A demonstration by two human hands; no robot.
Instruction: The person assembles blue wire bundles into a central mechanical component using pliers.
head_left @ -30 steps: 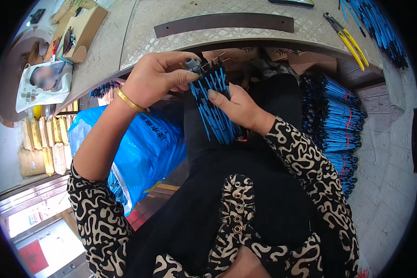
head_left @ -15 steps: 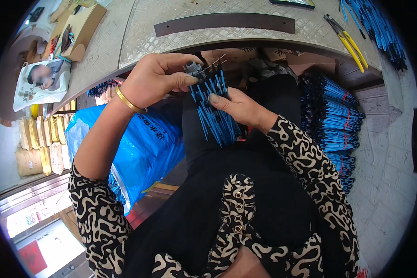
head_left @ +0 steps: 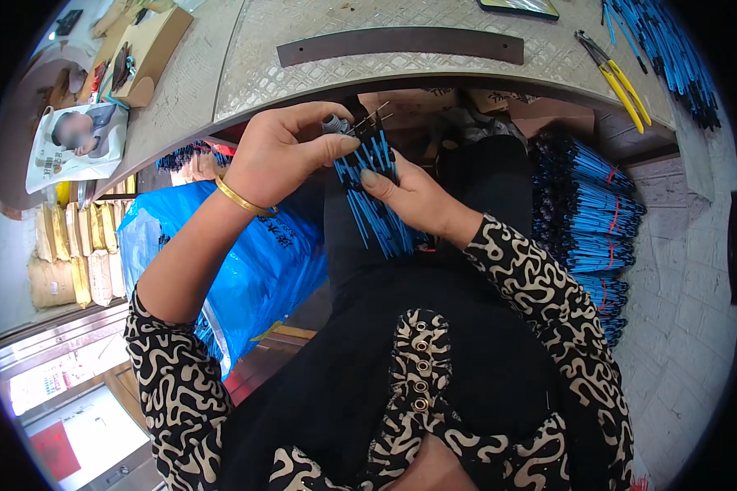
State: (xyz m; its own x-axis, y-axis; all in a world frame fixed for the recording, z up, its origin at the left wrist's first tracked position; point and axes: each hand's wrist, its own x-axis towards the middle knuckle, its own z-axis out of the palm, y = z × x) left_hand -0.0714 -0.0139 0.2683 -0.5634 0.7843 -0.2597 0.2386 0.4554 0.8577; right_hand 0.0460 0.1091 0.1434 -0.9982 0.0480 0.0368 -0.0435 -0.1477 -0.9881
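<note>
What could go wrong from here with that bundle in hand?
The blue rods fan out below the right hand, so some could slip loose. The left hand pinches the small grey part, which might drop. Thin wires stick out nearby and could prick or bend.

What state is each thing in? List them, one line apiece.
Left hand: pinching gray fitting.
Right hand: closed around blue rods.
Gray fitting: held.
Blue rods: held, slightly fanned.
Stacked bundles: tied.
Yellow-handled pliers: lying on table.
Dark strip: lying flat.
Blue bag: bulging.
</note>
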